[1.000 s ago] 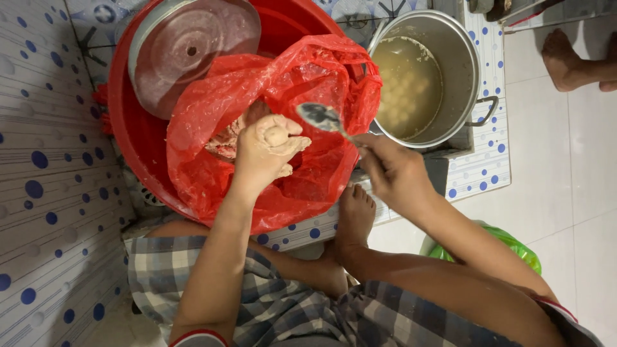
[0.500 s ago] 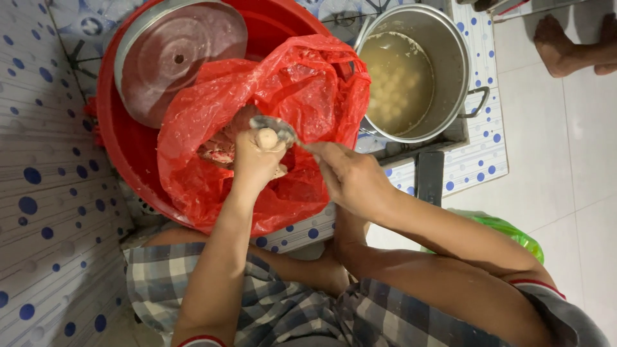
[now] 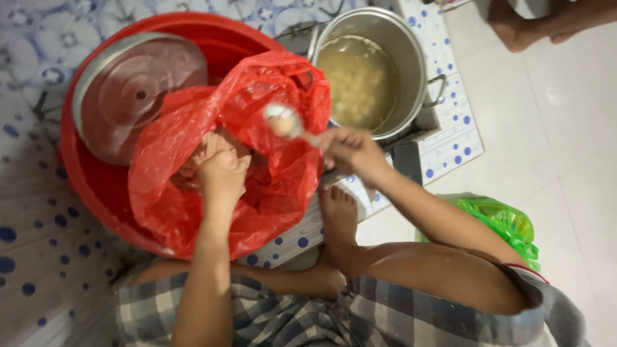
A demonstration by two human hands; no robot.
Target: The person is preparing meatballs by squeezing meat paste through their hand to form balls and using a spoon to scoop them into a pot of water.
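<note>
My left hand [image 3: 222, 168] reaches into a red plastic bag [image 3: 270, 96] that lies in a red basin [image 3: 90, 186], its fingers curled on a pale doughy mass inside. A metal spoon [image 3: 286, 123] is gripped by my right hand [image 3: 350, 151]; its bowl carries a small pale ball above the bag's right side. A steel pot [image 3: 411, 58] of cloudy liquid with round pale balls stands just right of the bag.
A round metal lid [image 3: 128, 90] rests in the basin at the left. My bare foot [image 3: 337, 215] lies on the dotted mat below the pot. A green plastic bag [image 3: 508, 222] sits at the right. Another person's foot [image 3: 533, 22] shows at the top right.
The spoon left my left hand's palm and moved right and up with a pale ball on it. My left hand dropped back into the bag.
</note>
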